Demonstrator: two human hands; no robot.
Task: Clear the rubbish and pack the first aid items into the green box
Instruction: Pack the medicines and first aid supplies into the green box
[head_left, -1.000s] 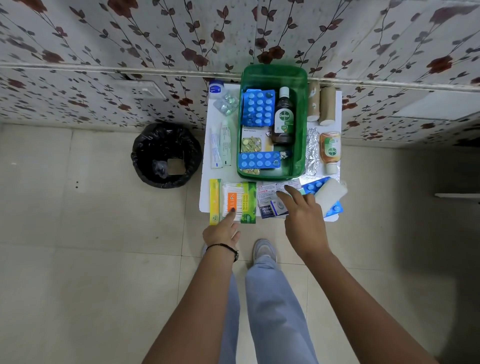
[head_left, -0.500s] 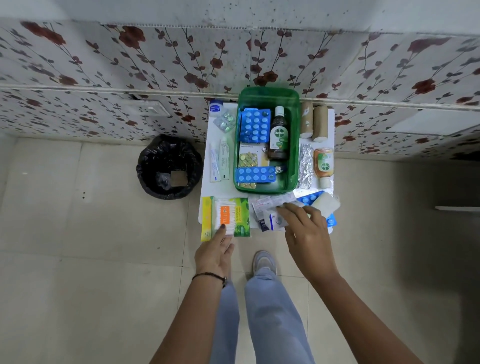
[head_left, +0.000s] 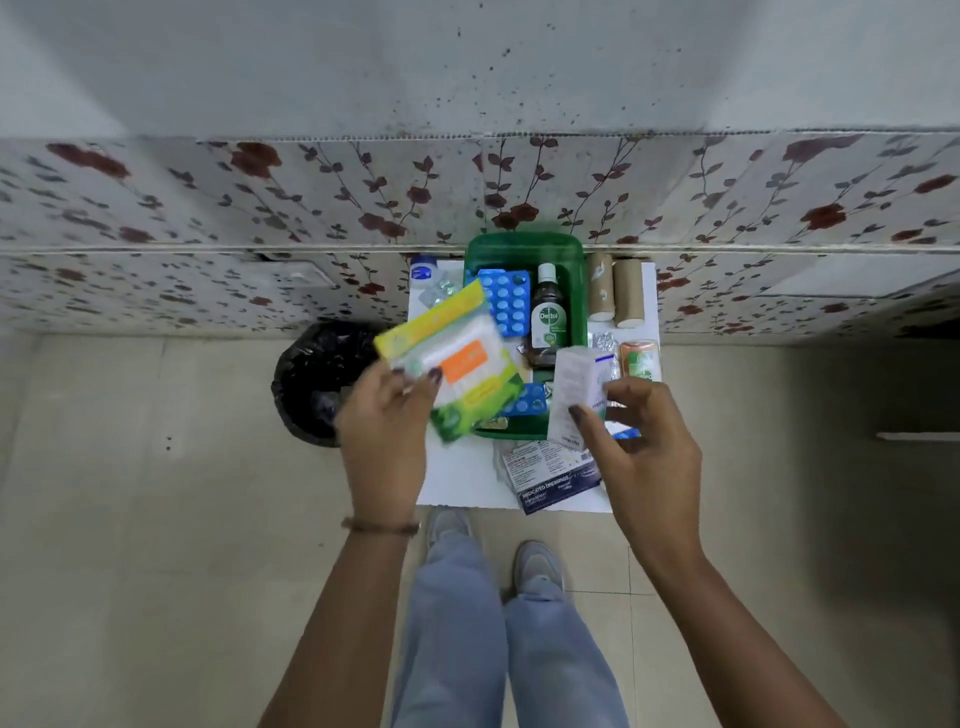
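The green box (head_left: 524, 248) stands on a small white table (head_left: 457, 475) against the wall. It holds blue blister packs (head_left: 506, 299) and a brown Dettol bottle (head_left: 548, 317). My left hand (head_left: 384, 415) is lifted above the table's left side and grips a yellow-green packet of cotton buds (head_left: 457, 369), tilted over the box's left edge. My right hand (head_left: 641, 431) holds a small white carton (head_left: 576, 387) upright over the box's near right corner. A pack of medicated dressings (head_left: 553, 473) lies on the table's near edge.
A bin with a black liner (head_left: 311, 379) stands on the tiled floor left of the table. Two bandage rolls (head_left: 615, 293), foil strips (head_left: 602, 340) and an orange bottle (head_left: 641, 358) lie right of the box. A blue-capped jar (head_left: 423, 270) stands behind at the left.
Both hands have risen from the table's near edge. The left one picked up the cotton bud packet, the right one picked up the white carton. The camera tilted up.
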